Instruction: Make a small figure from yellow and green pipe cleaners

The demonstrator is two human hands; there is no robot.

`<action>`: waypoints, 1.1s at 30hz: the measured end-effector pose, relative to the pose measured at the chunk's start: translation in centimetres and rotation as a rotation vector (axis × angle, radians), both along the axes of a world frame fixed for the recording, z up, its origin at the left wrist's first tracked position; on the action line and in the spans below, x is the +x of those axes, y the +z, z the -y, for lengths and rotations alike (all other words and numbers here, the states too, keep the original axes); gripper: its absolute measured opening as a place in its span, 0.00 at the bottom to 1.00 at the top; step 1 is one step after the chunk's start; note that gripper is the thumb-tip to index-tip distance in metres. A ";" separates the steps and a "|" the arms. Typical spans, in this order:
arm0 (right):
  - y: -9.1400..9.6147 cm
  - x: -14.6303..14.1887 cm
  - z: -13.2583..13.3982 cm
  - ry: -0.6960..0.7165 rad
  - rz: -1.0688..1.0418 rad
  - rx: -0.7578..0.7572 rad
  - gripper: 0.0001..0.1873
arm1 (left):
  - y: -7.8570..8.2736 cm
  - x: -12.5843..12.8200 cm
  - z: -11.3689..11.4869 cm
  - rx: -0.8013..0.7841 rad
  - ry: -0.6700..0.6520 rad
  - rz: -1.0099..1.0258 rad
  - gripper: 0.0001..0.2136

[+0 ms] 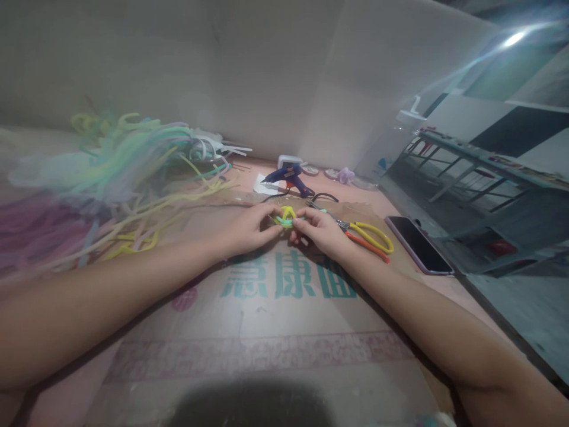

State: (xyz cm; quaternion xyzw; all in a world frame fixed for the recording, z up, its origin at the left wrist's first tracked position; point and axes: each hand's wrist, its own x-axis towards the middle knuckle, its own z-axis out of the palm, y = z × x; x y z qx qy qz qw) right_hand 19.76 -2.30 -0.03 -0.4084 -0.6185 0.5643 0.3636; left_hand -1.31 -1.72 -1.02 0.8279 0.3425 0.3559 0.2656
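Observation:
Between my two hands is a small bundle of bent yellow and mint-green pipe cleaners, held just above the cardboard sheet. My left hand pinches its left side between thumb and fingers. On the right side, the thumb and fingertips of my right hand close on the same bundle. Pliers with one yellow and one orange handle lie just beyond my right wrist. Behind my hands rests a blue glue gun. The exact shape of the bundle is partly hidden by my fingers.
A large blurred heap of pastel pipe cleaners spreads over the left side. To the right, a phone lies near the table edge. At the back are a lilac flower-like piece and a white wall.

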 end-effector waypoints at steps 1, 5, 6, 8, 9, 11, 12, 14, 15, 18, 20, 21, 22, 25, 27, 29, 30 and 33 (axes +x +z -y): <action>0.0 0.0 0.0 -0.001 -0.003 0.002 0.22 | 0.0 0.0 0.0 -0.012 -0.003 0.015 0.13; 0.1 0.0 0.3 -0.006 0.017 -0.004 0.20 | 0.1 -0.1 0.0 0.065 0.017 0.040 0.13; 0.1 -0.1 0.4 -0.006 0.028 -0.007 0.20 | 0.2 -0.1 0.0 0.100 0.019 0.040 0.12; 0.3 -0.1 0.5 -0.003 0.043 -0.005 0.19 | 0.3 -0.2 -0.1 0.154 0.007 0.037 0.09; 0.3 -0.1 0.5 -0.002 0.044 0.004 0.19 | 0.3 -0.2 -0.1 0.172 -0.001 0.037 0.08; 0.4 -0.1 0.5 0.002 0.051 0.022 0.18 | 0.2 -0.3 -0.2 0.189 -0.018 0.037 0.07; 0.4 -0.1 0.5 0.004 0.056 0.030 0.17 | 0.2 -0.3 -0.2 0.190 -0.022 0.037 0.07; 0.4 -0.2 0.5 0.007 0.066 0.044 0.16 | 0.2 -0.3 -0.3 0.180 -0.022 0.034 0.06; 0.5 -0.2 0.4 0.010 0.071 0.047 0.16 | 0.2 -0.3 -0.2 0.172 -0.021 0.031 0.06; 0.5 -0.2 0.5 0.014 0.089 0.050 0.15 | 0.3 -0.2 -0.2 0.154 -0.027 0.036 0.05; 0.5 -0.2 0.5 0.009 0.104 0.055 0.15 | 0.3 -0.2 -0.1 0.148 -0.034 0.044 0.05; 0.5 -0.1 0.5 0.006 0.110 0.059 0.15 | 0.3 -0.2 -0.1 0.141 -0.036 0.046 0.05; 0.5 -0.1 0.5 0.005 0.113 0.064 0.14 | 0.3 -0.2 -0.1 0.132 -0.037 0.045 0.05; 0.5 -0.1 0.5 0.010 0.109 0.074 0.15 | 0.3 -0.2 -0.1 0.108 -0.033 0.034 0.07; 0.4 -0.1 0.5 0.010 0.103 0.073 0.15 | 0.2 -0.2 -0.1 0.115 -0.026 0.030 0.09; 0.4 -0.2 0.4 0.006 0.097 0.063 0.15 | 0.3 -0.2 -0.1 0.127 -0.023 0.029 0.10; 0.4 -0.2 0.4 0.005 0.095 0.060 0.15 | 0.3 -0.1 0.0 0.130 -0.022 0.029 0.11; 0.4 -0.2 0.4 0.011 0.098 0.059 0.16 | 0.5 -0.1 0.2 0.114 -0.018 0.024 0.12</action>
